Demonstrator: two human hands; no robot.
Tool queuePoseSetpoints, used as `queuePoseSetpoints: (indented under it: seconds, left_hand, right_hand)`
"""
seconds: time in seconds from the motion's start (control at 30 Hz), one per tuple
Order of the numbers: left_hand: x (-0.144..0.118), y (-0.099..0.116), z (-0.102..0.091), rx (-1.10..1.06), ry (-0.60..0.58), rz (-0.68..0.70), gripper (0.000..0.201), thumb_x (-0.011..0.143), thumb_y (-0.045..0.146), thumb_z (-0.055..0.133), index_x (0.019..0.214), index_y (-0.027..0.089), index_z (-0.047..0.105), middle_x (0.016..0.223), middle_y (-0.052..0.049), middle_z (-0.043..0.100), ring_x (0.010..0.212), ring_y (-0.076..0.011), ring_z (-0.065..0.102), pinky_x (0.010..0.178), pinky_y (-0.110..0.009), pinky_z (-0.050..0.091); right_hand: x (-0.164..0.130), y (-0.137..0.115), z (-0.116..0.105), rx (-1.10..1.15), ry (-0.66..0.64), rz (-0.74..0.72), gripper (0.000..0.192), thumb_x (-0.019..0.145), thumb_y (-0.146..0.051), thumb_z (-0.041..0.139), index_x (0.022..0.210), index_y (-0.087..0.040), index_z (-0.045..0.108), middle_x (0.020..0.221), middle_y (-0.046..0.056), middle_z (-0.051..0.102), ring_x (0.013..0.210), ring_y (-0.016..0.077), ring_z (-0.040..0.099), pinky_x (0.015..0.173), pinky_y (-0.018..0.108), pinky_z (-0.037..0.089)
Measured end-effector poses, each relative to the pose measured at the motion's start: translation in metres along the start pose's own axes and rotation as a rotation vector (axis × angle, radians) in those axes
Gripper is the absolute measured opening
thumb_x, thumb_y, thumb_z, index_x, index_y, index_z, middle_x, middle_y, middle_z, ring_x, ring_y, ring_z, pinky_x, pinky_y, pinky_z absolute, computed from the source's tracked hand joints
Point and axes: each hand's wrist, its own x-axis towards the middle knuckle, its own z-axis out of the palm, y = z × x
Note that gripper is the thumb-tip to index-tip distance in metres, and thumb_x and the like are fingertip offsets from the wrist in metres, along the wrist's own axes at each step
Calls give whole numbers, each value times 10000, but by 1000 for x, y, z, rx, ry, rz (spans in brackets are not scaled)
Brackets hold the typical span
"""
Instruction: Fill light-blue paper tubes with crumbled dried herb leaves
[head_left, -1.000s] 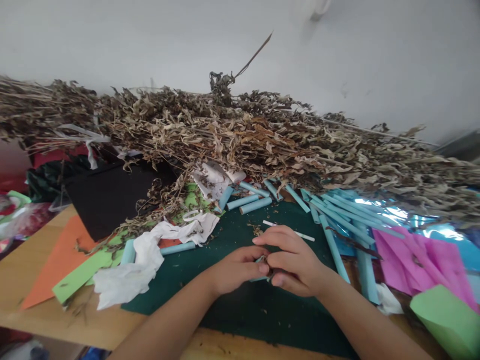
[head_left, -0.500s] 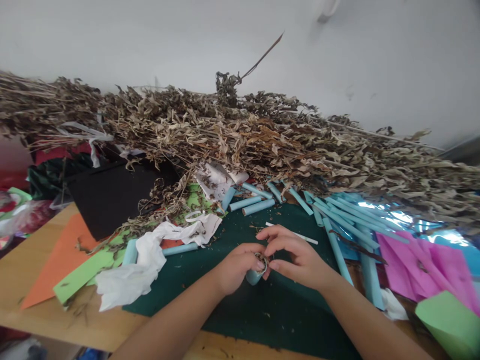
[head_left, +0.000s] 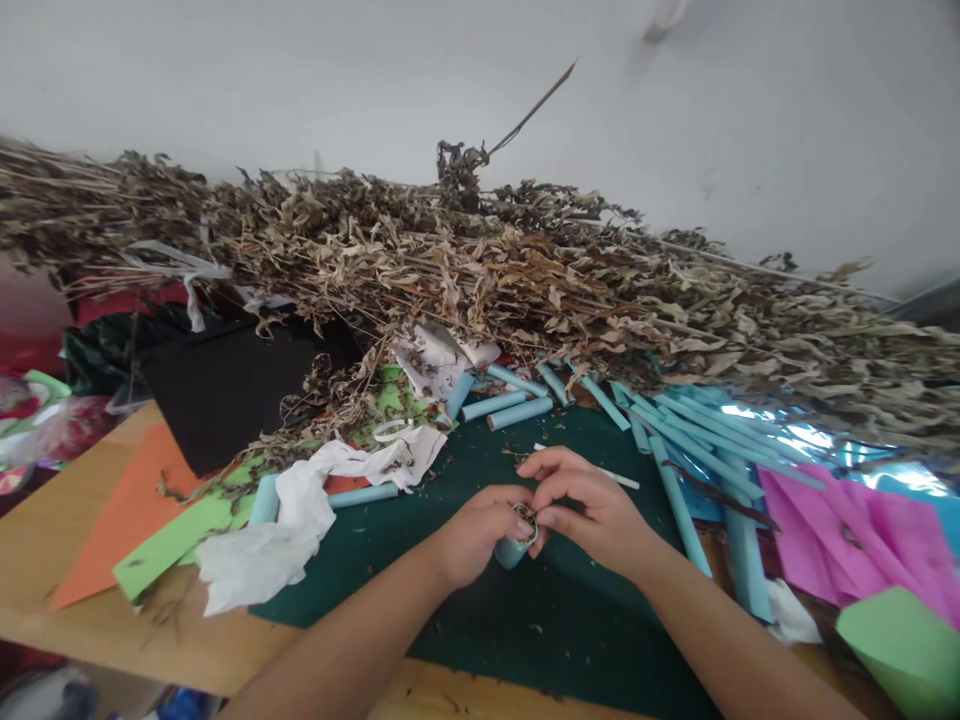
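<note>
My left hand (head_left: 474, 533) grips a short light-blue paper tube (head_left: 512, 550), held upright over the dark green mat (head_left: 540, 620). Dried brown leaf bits show at the tube's open top. My right hand (head_left: 592, 510) sits just to its right, thumb and fingers pinched at the tube's mouth on the leaf bits. A thin white stick (head_left: 616, 478) lies on the mat just beyond my right hand.
A long heap of dried leafy stems (head_left: 480, 270) spans the back. Several blue paper tubes (head_left: 675, 440) lie right of centre. Crumpled white tissue (head_left: 277, 535), orange and green paper (head_left: 142, 520) lie left; pink paper (head_left: 847, 530) lies right. A black cloth (head_left: 217, 395) lies back left.
The blue tube, hidden between both hands a second ago, now stands upright in my left hand. My right fingers have shifted to pinch at its open top.
</note>
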Motion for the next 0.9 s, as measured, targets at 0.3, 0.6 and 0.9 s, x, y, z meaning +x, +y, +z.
queuePoseSetpoints:
  seconds: [0.3, 0.6, 0.9]
  left_hand:
    - [2, -3, -1, -30, -8, -28, 71, 483, 175, 468, 479, 113, 502, 454, 10, 476, 452, -86, 388, 467, -211, 278]
    - [2, -2, -19, -98, -176, -67, 284, 515, 303, 686, 677, 89, 595, 598, -11, 545, 577, -98, 463, 579, -208, 331]
    - [1, -3, -11, 17, -219, -36, 424, 502, 428, 696, 749, 99, 597, 635, 13, 485, 606, -79, 397, 582, -191, 304]
  right_hand:
    - [3, -20, 8, -54, 70, 10, 76, 757, -158, 484, 686, -173, 504, 804, 28, 462, 751, 124, 481, 664, 274, 413]
    - [6, -25, -12, -427, -37, -375, 158, 710, -113, 525, 856, -162, 559, 894, 42, 591, 831, 186, 468, 737, 381, 387]
    - [3, -39, -10, -592, -83, -454, 109, 712, -169, 489, 781, -131, 564, 968, 52, 592, 848, 219, 455, 678, 400, 370]
